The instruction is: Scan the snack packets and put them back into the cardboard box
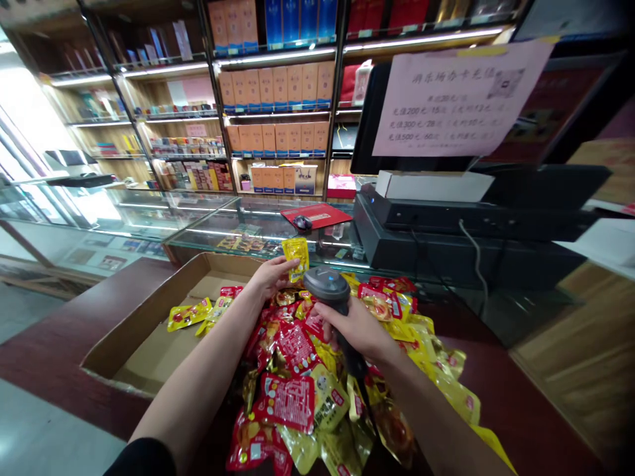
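Grips shut — left hand [269,277] pinching a yellow snack packet [296,258], right hand [351,327] wrapped round a barcode scanner [328,287].

My left hand [270,277] holds a yellow snack packet [296,258] up beside the black barcode scanner [325,285] gripped in my right hand [354,328], above a heap of red and yellow packets [285,403] beside a cardboard box [149,317] on the desk [54,350].
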Demonstrator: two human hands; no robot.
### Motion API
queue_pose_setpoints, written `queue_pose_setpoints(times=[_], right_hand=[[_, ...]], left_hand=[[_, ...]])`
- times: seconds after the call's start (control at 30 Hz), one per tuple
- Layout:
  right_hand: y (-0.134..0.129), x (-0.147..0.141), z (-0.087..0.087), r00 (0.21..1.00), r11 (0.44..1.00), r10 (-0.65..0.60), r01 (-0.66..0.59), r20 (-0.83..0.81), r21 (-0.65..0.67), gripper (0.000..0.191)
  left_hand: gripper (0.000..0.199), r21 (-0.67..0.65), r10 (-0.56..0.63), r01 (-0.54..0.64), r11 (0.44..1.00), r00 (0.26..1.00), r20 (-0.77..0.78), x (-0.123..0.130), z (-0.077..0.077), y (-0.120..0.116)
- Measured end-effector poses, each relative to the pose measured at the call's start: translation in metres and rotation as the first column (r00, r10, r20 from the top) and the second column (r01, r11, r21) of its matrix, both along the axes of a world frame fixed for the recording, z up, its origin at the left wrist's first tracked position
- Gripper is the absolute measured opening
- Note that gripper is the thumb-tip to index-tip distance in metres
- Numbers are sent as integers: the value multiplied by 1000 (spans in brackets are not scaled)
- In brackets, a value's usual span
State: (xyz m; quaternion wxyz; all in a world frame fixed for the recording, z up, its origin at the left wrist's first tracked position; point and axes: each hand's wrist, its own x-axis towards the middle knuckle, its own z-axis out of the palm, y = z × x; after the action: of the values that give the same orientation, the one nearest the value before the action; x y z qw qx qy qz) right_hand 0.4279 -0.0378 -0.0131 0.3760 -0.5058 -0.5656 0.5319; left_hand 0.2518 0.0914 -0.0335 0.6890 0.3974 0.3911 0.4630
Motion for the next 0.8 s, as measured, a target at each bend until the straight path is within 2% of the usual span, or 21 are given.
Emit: queue_pose_setpoints(times=[0.13, 0.3, 0.4, 0.5, 0.57, 0.63, 0.8], right_hand=[[-3, 4, 5, 1000, 999, 25, -25, -13, 28, 28], [-7, 5, 8, 999, 998, 36, -35, -13, 59, 29], [-9, 6, 10, 999, 996, 43, -42, -8, 84, 29], [-9, 8, 12, 1000, 996, 20, -18, -20, 82, 29], [-8, 10, 12, 999, 997, -9, 13, -43, 79, 30], [-8, 13, 12, 998, 996, -24, 30, -64, 87, 30], [-6, 23, 14, 995, 992, -54, 63, -81, 105, 31]], left_hand=[[37, 29, 73, -72, 997, 997, -32, -24, 14, 2], [41, 103, 191, -176, 979, 967, -168, -95, 29, -2], [48, 154, 312, -280, 948, 913, -261, -141, 32, -10], [59, 214, 438, -385, 898, 837, -327, -165, 33, -18], [61, 236, 438, -374, 897, 823, -361, -164, 32, -21], [59, 245, 383, -307, 920, 840, -386, -149, 31, -23], [55, 231, 202, -112, 966, 888, -414, -82, 20, -21]])
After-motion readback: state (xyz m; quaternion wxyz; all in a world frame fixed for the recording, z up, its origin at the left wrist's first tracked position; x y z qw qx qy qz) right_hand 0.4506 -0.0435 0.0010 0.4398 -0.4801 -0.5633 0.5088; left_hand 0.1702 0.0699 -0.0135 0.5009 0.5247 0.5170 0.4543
